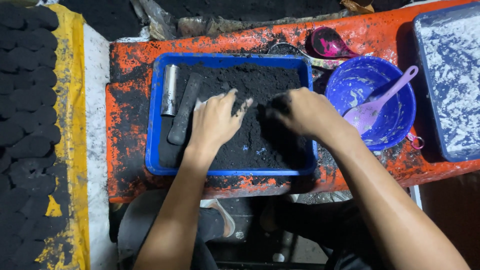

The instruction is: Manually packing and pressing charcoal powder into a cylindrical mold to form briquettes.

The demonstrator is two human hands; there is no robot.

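A blue tray (152, 145) sits on an orange bench (125, 100) and is filled with loose black powder (260, 145). My left hand (216, 120) rests flat on the powder, fingers spread and blackened at the tips. Just to its right, my right hand (300, 112) presses into the pile with fingers curled around a clump of powder. Along the tray's left side lie a shiny metal tube (170, 90) and a black rod (184, 110), close to my left hand but untouched.
A blue bowl (395, 130) with a purple spoon (380, 97) stands right of the tray, a pink scoop (327, 42) behind it. A white-smeared blue tray (450, 75) lies far right. Several black pressed discs (27, 125) cover a yellow sheet at left.
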